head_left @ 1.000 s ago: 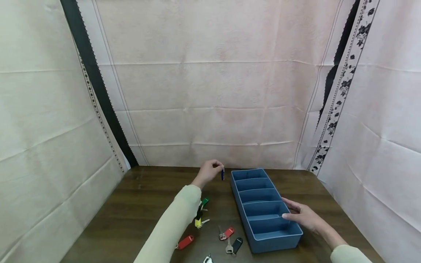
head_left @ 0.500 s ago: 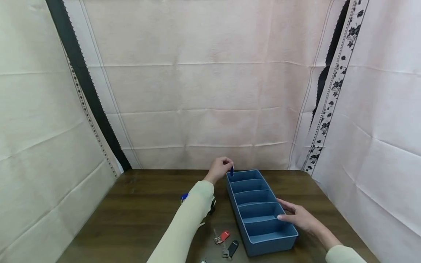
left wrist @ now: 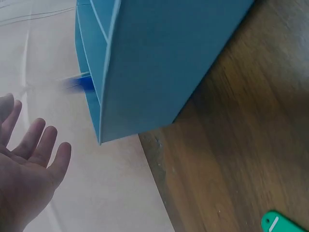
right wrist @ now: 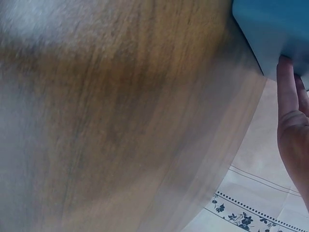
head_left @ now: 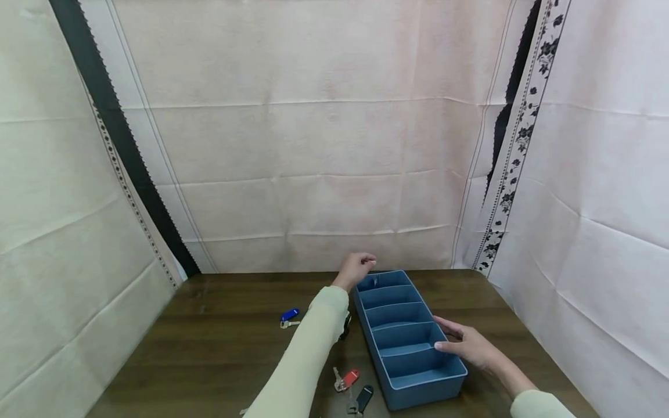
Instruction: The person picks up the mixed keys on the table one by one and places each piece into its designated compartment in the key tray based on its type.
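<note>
In the left wrist view, a blurred blue key tag [left wrist: 86,84] is in the air at the end compartment of the blue divided box [left wrist: 145,63]. My left hand [head_left: 356,269] is just apart from it over the box's far left corner, fingers spread and holding nothing. On the box's right side, my right hand [head_left: 467,346] holds the wall, thumb over the rim and fingers along the outside. Those fingers [right wrist: 287,89] lie straight against the box in the right wrist view.
On the wooden table [head_left: 225,348], a blue-tagged key [head_left: 290,317] lies left of the left sleeve. A red-tagged key [head_left: 347,379] and a black-tagged key [head_left: 362,399] lie beside the box's near end. A green key tag [left wrist: 280,223] shows in the left wrist view.
My left hand has moved right to the box's far compartment and let go of the blue key tag. My right hand stays on the box; the head view has shifted slightly.
</note>
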`<control>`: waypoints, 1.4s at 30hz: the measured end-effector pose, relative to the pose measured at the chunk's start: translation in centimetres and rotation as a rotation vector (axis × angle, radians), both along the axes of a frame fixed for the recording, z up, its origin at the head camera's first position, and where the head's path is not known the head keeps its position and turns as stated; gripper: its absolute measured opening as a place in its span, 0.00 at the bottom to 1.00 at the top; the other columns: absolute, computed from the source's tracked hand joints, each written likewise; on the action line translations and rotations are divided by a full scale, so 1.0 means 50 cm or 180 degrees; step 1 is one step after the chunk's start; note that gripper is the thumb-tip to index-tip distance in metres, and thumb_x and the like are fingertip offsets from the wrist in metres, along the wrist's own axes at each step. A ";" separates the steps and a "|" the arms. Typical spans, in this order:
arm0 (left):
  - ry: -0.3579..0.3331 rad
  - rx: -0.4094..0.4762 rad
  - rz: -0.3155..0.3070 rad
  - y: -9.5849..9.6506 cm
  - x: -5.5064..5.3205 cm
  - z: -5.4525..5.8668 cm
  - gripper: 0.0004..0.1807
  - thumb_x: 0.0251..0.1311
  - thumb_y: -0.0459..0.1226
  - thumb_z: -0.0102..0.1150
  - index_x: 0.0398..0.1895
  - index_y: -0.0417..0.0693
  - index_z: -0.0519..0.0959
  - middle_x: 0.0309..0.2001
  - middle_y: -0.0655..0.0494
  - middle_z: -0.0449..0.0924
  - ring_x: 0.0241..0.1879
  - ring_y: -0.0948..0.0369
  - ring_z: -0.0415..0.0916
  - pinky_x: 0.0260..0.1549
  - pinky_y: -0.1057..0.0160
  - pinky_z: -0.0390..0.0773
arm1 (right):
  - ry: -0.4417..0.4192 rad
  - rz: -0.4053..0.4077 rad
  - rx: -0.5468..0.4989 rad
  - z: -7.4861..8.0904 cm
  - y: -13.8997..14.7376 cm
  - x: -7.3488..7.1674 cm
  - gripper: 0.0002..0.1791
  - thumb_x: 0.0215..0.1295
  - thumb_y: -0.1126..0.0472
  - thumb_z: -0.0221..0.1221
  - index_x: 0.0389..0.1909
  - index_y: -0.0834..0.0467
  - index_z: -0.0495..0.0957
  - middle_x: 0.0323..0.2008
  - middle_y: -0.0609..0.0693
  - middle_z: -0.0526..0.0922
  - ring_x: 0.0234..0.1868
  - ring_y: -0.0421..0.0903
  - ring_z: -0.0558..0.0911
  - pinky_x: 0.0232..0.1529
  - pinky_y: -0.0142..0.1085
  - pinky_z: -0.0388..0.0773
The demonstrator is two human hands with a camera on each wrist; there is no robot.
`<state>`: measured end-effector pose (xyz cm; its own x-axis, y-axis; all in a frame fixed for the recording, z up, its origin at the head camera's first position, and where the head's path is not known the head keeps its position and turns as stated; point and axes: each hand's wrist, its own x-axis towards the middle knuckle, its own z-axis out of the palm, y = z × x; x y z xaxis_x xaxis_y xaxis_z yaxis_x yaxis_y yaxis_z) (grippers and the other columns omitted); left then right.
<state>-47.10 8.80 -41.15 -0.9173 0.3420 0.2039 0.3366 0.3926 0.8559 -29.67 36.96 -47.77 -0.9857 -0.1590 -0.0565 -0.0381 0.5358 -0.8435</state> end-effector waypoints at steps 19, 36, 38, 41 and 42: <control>-0.0015 -0.0113 0.0195 -0.171 -0.011 0.013 0.15 0.72 0.41 0.56 0.57 0.45 0.80 0.53 0.50 0.80 0.52 0.53 0.75 0.53 0.52 0.75 | -0.0096 -0.0103 0.0085 0.009 0.001 -0.004 0.41 0.65 0.51 0.65 0.74 0.62 0.61 0.66 0.70 0.67 0.66 0.69 0.67 0.56 0.56 0.74; 0.0180 -0.0264 0.0513 -0.340 0.017 -0.031 0.14 0.68 0.38 0.61 0.53 0.41 0.81 0.50 0.48 0.82 0.51 0.51 0.77 0.52 0.51 0.75 | -0.0151 -0.0013 0.0050 0.013 -0.001 0.000 0.41 0.67 0.51 0.63 0.74 0.62 0.58 0.67 0.71 0.66 0.65 0.70 0.68 0.54 0.58 0.74; 0.0163 -0.0339 0.0587 -0.360 0.023 -0.043 0.15 0.67 0.39 0.62 0.53 0.42 0.82 0.49 0.48 0.82 0.51 0.51 0.77 0.52 0.51 0.75 | -0.0162 -0.0029 0.0055 0.012 -0.002 0.000 0.41 0.67 0.51 0.63 0.74 0.62 0.58 0.67 0.71 0.65 0.65 0.69 0.67 0.54 0.57 0.74; 0.0097 -0.0454 0.0681 -0.390 0.031 -0.062 0.15 0.67 0.40 0.62 0.53 0.43 0.82 0.49 0.50 0.82 0.50 0.53 0.77 0.50 0.51 0.76 | -0.0168 -0.0035 0.0080 0.010 -0.001 -0.001 0.41 0.68 0.51 0.63 0.75 0.63 0.57 0.67 0.71 0.65 0.65 0.70 0.67 0.54 0.58 0.74; 0.0077 -0.0473 0.0701 -0.400 0.035 -0.067 0.16 0.67 0.40 0.62 0.53 0.43 0.82 0.49 0.50 0.82 0.49 0.53 0.77 0.50 0.51 0.77 | -0.0168 -0.0032 0.0082 0.010 -0.001 -0.001 0.41 0.68 0.50 0.63 0.75 0.63 0.57 0.67 0.71 0.65 0.65 0.70 0.67 0.54 0.58 0.74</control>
